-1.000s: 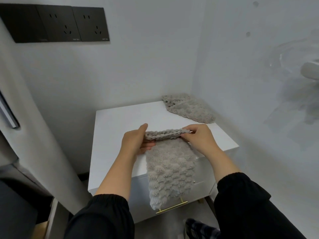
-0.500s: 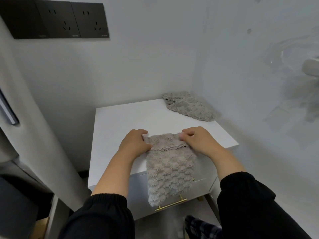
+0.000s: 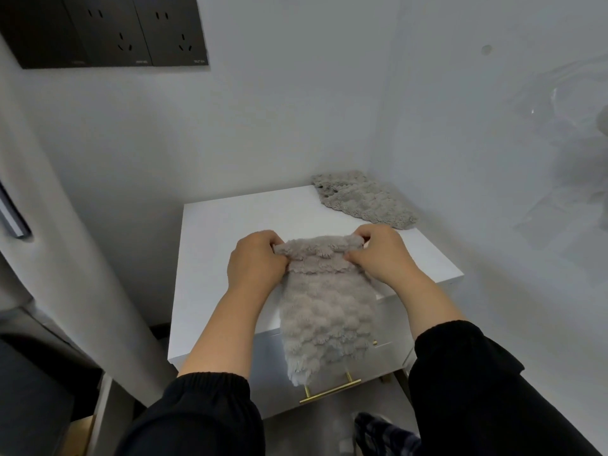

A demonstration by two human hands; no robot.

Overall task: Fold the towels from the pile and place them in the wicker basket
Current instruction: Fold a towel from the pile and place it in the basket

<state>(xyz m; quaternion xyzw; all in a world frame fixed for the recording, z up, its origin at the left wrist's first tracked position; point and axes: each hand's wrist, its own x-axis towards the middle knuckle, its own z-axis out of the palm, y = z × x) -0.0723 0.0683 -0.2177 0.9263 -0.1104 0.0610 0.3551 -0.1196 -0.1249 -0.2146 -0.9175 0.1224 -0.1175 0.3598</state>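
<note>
Currently held towel: a grey fluffy towel [image 3: 325,311] lies at the front of the white worktop [image 3: 230,245]. Its far edge is raised in a soft fold between the two hands, and its near end hangs over the front edge, down across the drawer front.
Left side: the left grip [image 3: 256,264] is curled round the far-left corner of the towel, knuckles up.
Right side: the right grip [image 3: 378,255] pinches the far-right corner, with the fingers over the fold and the thumb pressed on the pile just below it.
Towel against hands: the fold spans the gap from one grip to the other; the rest of the cloth lies between the forearms.
Other towels: a grey heap [image 3: 365,202] sits in the far right corner of the worktop, against the walls and well apart from the hands.
Hidden: the left fingertips are tucked under the fold; the towel's hanging end covers part of the brass drawer handle [image 3: 329,391].
Cut off: a dark plaid shape [image 3: 381,432] at the bottom edge is too blurred to identify.
Wall: black sockets [image 3: 108,31] sit at the upper left.
</note>
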